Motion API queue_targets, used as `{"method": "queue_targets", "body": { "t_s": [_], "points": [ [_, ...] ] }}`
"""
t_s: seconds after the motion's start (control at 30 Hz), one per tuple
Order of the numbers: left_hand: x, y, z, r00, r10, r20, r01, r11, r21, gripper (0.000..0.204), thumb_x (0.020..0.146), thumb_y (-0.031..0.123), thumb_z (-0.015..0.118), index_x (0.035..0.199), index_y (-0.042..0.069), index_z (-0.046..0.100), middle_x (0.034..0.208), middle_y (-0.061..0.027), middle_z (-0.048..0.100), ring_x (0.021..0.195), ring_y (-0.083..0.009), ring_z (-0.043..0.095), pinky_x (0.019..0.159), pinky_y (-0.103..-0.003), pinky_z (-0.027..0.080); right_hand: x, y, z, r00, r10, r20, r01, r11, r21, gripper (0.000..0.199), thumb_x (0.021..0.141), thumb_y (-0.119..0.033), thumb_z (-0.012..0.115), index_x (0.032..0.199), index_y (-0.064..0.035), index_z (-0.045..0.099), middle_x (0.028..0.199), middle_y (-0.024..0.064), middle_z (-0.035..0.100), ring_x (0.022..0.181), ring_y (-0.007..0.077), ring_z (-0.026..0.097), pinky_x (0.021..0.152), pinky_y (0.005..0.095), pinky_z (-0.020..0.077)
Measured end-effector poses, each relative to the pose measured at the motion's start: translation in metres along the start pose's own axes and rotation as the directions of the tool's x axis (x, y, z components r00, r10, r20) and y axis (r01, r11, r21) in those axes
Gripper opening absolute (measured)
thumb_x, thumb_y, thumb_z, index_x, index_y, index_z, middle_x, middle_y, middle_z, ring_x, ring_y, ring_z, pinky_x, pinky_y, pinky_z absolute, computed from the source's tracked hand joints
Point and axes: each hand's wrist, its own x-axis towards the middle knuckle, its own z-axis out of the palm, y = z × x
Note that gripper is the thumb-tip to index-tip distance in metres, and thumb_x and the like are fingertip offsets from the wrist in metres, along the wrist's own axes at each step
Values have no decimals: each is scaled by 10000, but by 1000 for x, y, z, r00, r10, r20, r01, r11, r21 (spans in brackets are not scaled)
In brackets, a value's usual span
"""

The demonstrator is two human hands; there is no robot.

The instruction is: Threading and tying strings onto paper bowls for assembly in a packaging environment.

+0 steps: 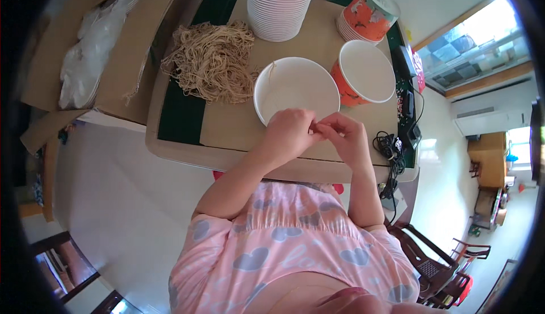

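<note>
My left hand (292,132) and my right hand (344,135) meet at the near rim of a white paper bucket (304,84). The fingertips of both are pinched together. Whatever lies between them is too small or hidden to make out. A short strand of beige string (273,71) hangs over the bucket's far left rim. Left of the bucket lies a tangled heap of beige string (213,61). To its right stands a second paper bucket (366,72), white inside and orange outside, tilted slightly toward me.
A tall stack of nested paper buckets (278,10) stands at the back, with another orange stack (369,16) farther right. Black cables (389,146) and a power strip run along the table's right edge. At the left is an open cardboard box (136,47) holding clear plastic (93,53).
</note>
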Motion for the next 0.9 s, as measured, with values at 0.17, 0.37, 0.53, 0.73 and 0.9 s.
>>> {"method": "queue_targets", "body": {
  "t_s": [0.17,0.37,0.53,0.73,0.9],
  "points": [
    [-10,-7,-7,993,69,92,-77,993,86,175,767,159,716,790,4,641,802,-170,642,775,-336,640,686,-402,495,-6,1,-6,997,-6,82,9,999,-47,71,848,-30,664,893,23,679,813,37,689,729,63,593,641,209,461],
    [-10,-9,-12,984,130,122,-112,983,-143,167,796,115,687,771,-8,577,824,-153,625,761,-308,627,671,-372,483,-1,-10,-7,1000,18,7,-17,999,-52,42,839,-19,669,844,15,646,790,36,684,721,65,618,646,202,465],
    [-4,-13,-5,1000,5,29,6,936,-352,129,864,64,629,866,-15,527,749,-158,615,687,-280,634,623,-350,477,4,-4,-11,1000,-8,27,8,1000,-7,37,845,-19,663,838,12,643,775,38,678,728,65,624,625,195,453],
    [2,-8,-4,993,-39,-109,7,960,-281,91,876,44,599,879,10,514,717,-145,609,649,-271,626,610,-361,472,7,1,-12,999,-6,47,9,998,-65,23,868,-13,636,859,7,640,819,45,689,711,46,586,584,190,417],
    [0,-20,-6,975,194,-105,-211,960,-184,73,796,-12,622,828,39,582,760,-104,556,695,-246,604,610,-352,464,10,2,-6,997,4,-72,0,999,52,26,884,-13,621,908,-7,613,841,41,697,664,28,546,547,177,398]
  ]
}}
